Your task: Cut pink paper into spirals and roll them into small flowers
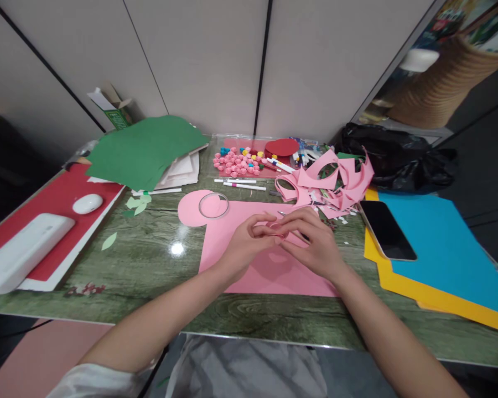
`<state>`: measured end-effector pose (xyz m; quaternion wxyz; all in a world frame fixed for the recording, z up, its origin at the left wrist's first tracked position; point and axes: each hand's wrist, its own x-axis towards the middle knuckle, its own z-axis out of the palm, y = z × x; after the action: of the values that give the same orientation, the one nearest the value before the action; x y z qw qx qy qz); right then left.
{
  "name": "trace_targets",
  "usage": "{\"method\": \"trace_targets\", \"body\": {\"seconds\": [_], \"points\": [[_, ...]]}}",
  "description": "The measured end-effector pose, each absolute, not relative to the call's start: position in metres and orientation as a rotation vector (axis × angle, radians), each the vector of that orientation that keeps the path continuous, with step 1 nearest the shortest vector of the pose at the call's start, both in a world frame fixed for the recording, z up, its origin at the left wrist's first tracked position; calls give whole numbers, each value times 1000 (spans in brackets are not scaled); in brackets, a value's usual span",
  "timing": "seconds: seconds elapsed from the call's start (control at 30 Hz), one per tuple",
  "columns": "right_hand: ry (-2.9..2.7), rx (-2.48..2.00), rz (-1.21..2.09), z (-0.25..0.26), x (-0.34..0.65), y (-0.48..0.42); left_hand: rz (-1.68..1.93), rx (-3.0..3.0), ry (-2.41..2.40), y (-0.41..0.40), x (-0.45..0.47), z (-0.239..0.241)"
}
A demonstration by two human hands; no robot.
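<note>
Over a pink paper sheet [240,271], both hands meet fingertip to fingertip. My left hand [255,237] pinches a small pink paper piece [279,235], partly hidden by the fingers. Closed on the same piece from the other side is my right hand [315,240]. The tip of a thin metal tool [281,213] shows by the right fingers; its kind is hidden. Left of the hands, a clear ring [200,205] lies across a pink paper circle [188,209] and the sheet's corner.
Behind lie a clear tray of small pink pieces [236,163], red paper circles [283,147], white pens [244,186] and pink cut-out scraps [344,182]. Green paper [145,149] and a white device [29,251] are left. A phone [388,229] rests on blue paper [444,249] at right.
</note>
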<state>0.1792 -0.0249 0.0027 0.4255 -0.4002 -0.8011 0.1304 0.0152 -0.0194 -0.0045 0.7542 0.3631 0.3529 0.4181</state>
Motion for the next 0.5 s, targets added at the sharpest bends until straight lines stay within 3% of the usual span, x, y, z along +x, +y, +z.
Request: {"method": "trace_targets", "body": {"seconds": [0.5], "points": [[-2222, -877, 379, 1, 187, -23, 581, 1186, 670, 1, -5, 5]]}}
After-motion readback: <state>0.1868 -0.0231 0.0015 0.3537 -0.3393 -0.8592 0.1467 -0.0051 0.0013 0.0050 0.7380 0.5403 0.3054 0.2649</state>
